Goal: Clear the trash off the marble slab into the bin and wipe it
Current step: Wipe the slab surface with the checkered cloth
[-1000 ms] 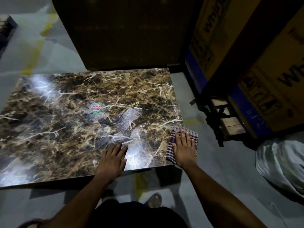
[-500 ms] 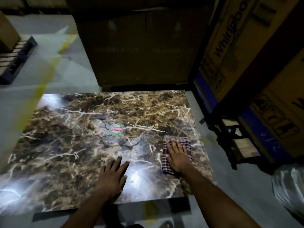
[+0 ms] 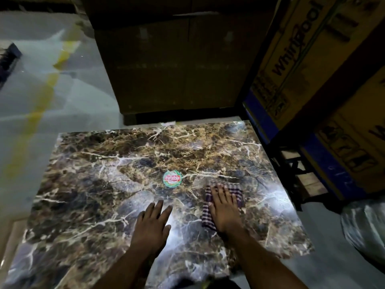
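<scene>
The marble slab (image 3: 100, 184) lies flat and low over a pale floor (image 3: 62, 101), brown and grey with white veins, glare shining on its near part. Both hands rest palm down on its near half. The right hand (image 3: 224, 207) lies flat with straight fingers close together on a checked cloth (image 3: 208, 215), pressing it onto the stone; the cloth shows purple and white squares past the fingertips and along the hand's left edge, and it sits right of the slab's middle. The left hand (image 3: 153, 224) lies bare on the marble just left of the cloth, fingers straight and slightly spread, holding nothing, with a bright patch of glare between the two hands. A round sticker (image 3: 172, 178) with red lettering sits on the slab near its centre, just beyond both hands and nearer the cloth's far left corner, touching neither. A dark cardboard box (image 3: 177, 69) stands at the slab's far edge. Yellow boxes (image 3: 302, 59) with black lettering rise to the right, and a clear plastic bag (image 3: 364, 230) sits on the floor by the slab's right side
</scene>
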Tool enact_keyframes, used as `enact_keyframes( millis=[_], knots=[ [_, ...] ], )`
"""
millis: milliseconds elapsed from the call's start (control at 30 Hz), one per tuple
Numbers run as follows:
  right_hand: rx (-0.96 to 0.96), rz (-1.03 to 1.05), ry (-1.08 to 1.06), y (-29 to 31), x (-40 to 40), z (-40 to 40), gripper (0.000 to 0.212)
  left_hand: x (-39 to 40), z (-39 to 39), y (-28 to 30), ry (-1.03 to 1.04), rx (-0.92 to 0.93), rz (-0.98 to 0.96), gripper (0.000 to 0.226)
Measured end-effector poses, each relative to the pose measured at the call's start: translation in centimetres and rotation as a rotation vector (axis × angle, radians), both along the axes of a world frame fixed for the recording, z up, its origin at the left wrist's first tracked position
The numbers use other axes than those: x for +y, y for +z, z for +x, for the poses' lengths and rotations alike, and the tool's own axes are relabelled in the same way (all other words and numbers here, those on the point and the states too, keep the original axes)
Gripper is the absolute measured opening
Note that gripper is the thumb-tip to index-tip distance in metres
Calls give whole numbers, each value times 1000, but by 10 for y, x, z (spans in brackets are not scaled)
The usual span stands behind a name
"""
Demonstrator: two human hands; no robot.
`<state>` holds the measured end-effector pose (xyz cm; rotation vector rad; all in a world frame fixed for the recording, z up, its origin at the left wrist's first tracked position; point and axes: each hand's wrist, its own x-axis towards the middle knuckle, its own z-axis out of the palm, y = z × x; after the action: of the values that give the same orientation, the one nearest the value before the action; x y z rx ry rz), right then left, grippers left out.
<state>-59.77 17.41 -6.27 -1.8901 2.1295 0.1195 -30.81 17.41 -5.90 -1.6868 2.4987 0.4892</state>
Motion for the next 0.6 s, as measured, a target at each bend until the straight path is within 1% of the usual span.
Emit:
enact_keyframes(
  millis=[67, 100, 233, 300, 400, 467, 600],
  knots=[
    [28, 15, -116, -2, 5, -22, 72, -9, -11, -3, -29, 17, -2, 61],
    [35, 13, -136, -1, 5, -33, 73, -13, -18, -7, -42, 25, -12, 61],
    [46, 43, -148, 5, -19, -79, 83, -29, -58, -12, -76, 18, -32, 58],
    [11, 48, -154, 6, -37, -94, 81, -37, -79, -10, -60, 30, -30, 57],
    [-11, 79, -102, 7, -66, -121, 65, -51, -112, -11, -51, 44, -66, 61],
    [-13, 77, -48, 7, -83, -138, 64, -60, -130, -10, -45, 48, -68, 60],
    [-3, 79, 16, 4, -118, -179, 65, -70, -165, -10, 69, 44, -55, 60]
  ],
)
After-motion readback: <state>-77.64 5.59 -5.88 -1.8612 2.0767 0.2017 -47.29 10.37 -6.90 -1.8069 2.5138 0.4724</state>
